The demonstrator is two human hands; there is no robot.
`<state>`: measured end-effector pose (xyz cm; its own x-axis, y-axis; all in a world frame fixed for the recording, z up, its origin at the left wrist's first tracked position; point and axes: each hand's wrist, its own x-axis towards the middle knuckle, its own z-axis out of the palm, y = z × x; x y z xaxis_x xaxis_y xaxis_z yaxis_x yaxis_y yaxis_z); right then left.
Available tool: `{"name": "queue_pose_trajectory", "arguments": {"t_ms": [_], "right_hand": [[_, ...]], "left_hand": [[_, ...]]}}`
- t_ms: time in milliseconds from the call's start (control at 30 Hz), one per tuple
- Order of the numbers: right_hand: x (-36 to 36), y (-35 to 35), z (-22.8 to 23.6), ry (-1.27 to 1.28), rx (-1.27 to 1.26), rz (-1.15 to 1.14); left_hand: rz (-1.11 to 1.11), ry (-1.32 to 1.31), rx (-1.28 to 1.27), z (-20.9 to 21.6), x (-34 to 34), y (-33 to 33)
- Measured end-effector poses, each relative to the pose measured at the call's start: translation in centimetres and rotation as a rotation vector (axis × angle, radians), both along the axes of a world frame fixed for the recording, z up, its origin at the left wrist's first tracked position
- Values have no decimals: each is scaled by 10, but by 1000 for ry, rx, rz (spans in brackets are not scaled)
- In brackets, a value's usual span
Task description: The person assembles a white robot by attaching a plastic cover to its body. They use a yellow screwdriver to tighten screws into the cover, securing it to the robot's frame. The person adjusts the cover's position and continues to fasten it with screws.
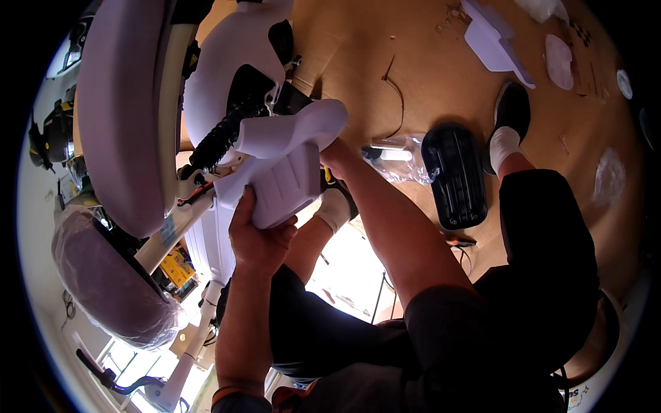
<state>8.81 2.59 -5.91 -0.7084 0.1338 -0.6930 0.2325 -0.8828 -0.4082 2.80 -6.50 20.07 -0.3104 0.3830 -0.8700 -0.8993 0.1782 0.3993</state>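
Gripping left fingers (284,232) hold the pale panel (279,180), lengthwise up-right; right fingers hidden.

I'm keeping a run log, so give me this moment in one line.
Left hand: holding pale plastic cover | Right hand: at cover's right side, fingers hidden | Brown floor: black oblong part, clear bag

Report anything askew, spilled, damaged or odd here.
Nothing looks plainly spilled or damaged, including the white ribbed part held by the left hand. The brown floor is just untidy: a crumpled clear bag lies beside the black oblong piece, and a scrap of clear plastic lies loose rightward.
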Motion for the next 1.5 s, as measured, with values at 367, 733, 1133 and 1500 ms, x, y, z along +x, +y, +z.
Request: {"name": "queue_pose_trajectory", "arguments": {"t_ms": [367,733,1133,1500], "right_hand": [[-12,-15,-12,-34,221,-175],[2,0,-17,-38,270,-39],[69,30,-11,-81,-210,-243],[80,63,18,-156,232,35]], "left_hand": [[-18,41,-24,2,0,1],[-33,33,-12,-1,-8,-2],[255,-197,67,-118,40,-27],[328,-178,410,-219,19,9]]}}
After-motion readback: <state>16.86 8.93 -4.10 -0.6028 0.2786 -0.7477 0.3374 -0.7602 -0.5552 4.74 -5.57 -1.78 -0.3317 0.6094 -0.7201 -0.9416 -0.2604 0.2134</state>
